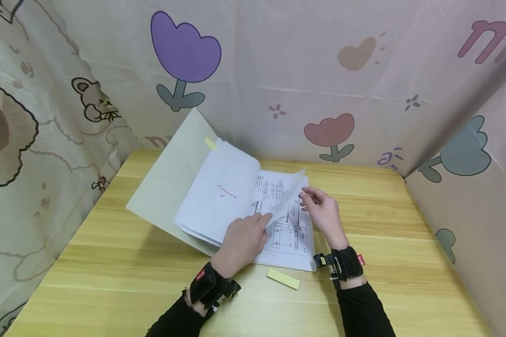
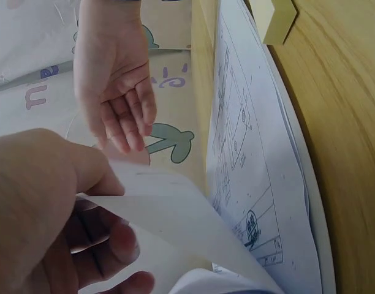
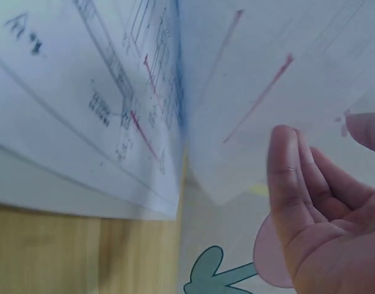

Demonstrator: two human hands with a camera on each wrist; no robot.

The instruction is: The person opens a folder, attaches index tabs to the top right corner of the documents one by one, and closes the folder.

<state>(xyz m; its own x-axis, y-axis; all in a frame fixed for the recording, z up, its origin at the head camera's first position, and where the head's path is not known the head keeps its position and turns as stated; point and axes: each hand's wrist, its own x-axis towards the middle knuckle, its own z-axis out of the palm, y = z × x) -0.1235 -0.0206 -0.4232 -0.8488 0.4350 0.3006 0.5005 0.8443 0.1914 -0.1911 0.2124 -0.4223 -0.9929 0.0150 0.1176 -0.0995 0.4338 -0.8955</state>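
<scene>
A booklet of printed technical drawings lies open on the table, its pale cover tilted up at the left with turned white pages against it. My left hand pinches the edge of a lifted page between thumb and fingers, as the left wrist view shows. That page stands up from the sheets below. My right hand is just right of the raised page, fingers loosely bent and holding nothing. Red pencil-like strokes mark the page in the right wrist view, beside my right hand.
A yellow sticky-note pad lies on the wooden table in front of the booklet. A small yellow tab sits near the top of the turned pages. Printed cloth hangs behind and at both sides.
</scene>
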